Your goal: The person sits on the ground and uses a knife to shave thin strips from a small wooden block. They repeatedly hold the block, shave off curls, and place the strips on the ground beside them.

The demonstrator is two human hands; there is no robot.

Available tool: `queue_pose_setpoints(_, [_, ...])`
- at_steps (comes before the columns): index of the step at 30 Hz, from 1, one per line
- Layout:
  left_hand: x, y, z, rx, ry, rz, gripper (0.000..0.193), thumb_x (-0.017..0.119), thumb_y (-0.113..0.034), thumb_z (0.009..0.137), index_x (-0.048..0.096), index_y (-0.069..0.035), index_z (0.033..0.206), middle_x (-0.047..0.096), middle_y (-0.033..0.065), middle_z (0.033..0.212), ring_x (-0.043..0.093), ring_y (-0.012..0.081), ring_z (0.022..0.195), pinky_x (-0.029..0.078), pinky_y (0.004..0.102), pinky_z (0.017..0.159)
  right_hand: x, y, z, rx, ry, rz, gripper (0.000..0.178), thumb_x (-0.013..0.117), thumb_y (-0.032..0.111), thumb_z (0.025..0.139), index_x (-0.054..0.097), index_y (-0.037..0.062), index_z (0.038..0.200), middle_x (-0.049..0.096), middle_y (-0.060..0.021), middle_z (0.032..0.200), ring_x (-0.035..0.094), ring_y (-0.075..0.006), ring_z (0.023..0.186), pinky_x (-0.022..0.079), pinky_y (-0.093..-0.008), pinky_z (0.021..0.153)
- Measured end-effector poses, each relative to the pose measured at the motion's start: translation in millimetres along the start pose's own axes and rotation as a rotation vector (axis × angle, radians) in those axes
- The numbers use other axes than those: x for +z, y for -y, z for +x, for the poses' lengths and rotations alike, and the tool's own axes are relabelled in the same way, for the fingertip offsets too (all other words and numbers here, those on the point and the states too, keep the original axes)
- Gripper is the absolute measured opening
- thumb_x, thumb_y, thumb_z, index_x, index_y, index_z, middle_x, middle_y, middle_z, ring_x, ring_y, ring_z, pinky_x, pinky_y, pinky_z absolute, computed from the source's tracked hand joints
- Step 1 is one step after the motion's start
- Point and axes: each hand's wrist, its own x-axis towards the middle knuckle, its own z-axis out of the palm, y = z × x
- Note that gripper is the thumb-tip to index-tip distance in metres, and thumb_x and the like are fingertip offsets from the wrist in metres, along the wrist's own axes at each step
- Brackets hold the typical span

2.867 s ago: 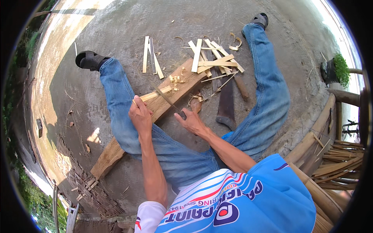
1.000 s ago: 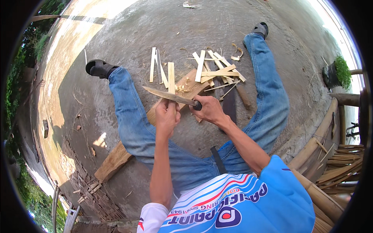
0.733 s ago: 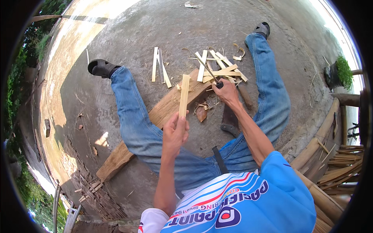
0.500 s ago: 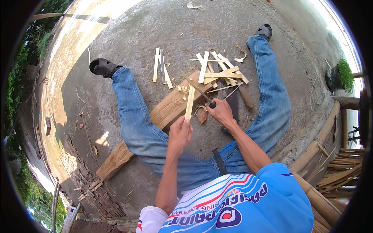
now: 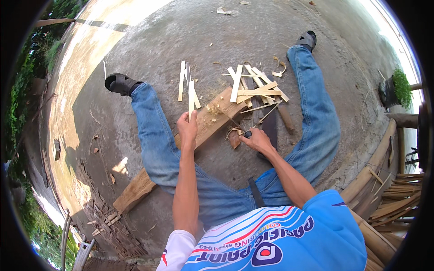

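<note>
My left hand is closed around the lower end of a pale bamboo strip, which points away from me above the left side of the plank. In my right hand is a knife with a dark handle; its thin blade slants up and left over the wooden plank. Curled shavings lie on the plank. Beyond my left hand, a few more pale strips rest on the ground. A loose heap of strips lies across the plank's far end.
My jeans-clad legs spread either side of the plank. Near my right hand are a brown pointed piece and a short brown stick. A potted plant stands at far right, with bamboo poles and split pieces below it.
My left hand has moved left with the bamboo strip, away from the knife blade. My right hand and the knife have dropped slightly toward me.
</note>
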Motion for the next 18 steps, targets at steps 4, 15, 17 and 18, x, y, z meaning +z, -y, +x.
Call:
queue_pose_setpoints(4, [-18.4,-62.5,67.2,0.097,-0.033,0.005,0.032,0.073,-0.029,0.100,0.068,0.000,0.113,0.055,-0.0032,0.067,0.049,0.0048,0.053,0.037,0.0226,0.046,-5.2,4.8,-3.3,0.029,-0.005,0.051,0.062,0.072,0.048,0.084,0.072,-0.0027,0.118,0.073,-0.0293,0.110,0.070,-0.0445,0.108,0.055,-0.0500,0.095])
queue_pose_setpoints(15, [-9.4,0.2,125.0,-0.003,-0.197,0.752,0.050,0.071,-0.039,0.091,0.070,-0.007,0.130,0.074,0.0199,0.122,0.068,0.0386,0.118,0.051,0.0481,0.101,-13.4,7.8,1.2,0.062,-0.053,0.114,0.071,0.073,0.053,0.086,0.067,-0.0030,0.130,0.076,-0.0261,0.103,0.072,-0.0412,0.106,0.055,-0.0491,0.095])
queue_pose_setpoints(17, [9.1,13.1,100.4,-0.059,-0.157,0.680,0.035,0.073,-0.037,0.090,0.078,-0.010,0.111,0.078,0.0151,0.111,0.072,0.0351,0.108,0.053,0.0476,0.096,-18.1,6.5,0.7,0.087,-0.036,0.141,0.072,0.073,0.053,0.087,0.067,-0.0050,0.128,0.076,-0.0255,0.101,0.072,-0.0411,0.105,0.054,-0.0497,0.095])
queue_pose_setpoints(18, [17.6,17.1,92.5,-0.056,-0.155,0.682,0.032,0.073,-0.037,0.090,0.079,-0.010,0.106,0.078,0.0135,0.107,0.073,0.0345,0.105,0.054,0.0471,0.094,-18.8,6.7,1.5,0.090,-0.059,0.162,0.073,0.074,0.053,0.087,0.067,-0.0064,0.127,0.076,-0.0257,0.100,0.072,-0.0410,0.105,0.054,-0.0497,0.095])
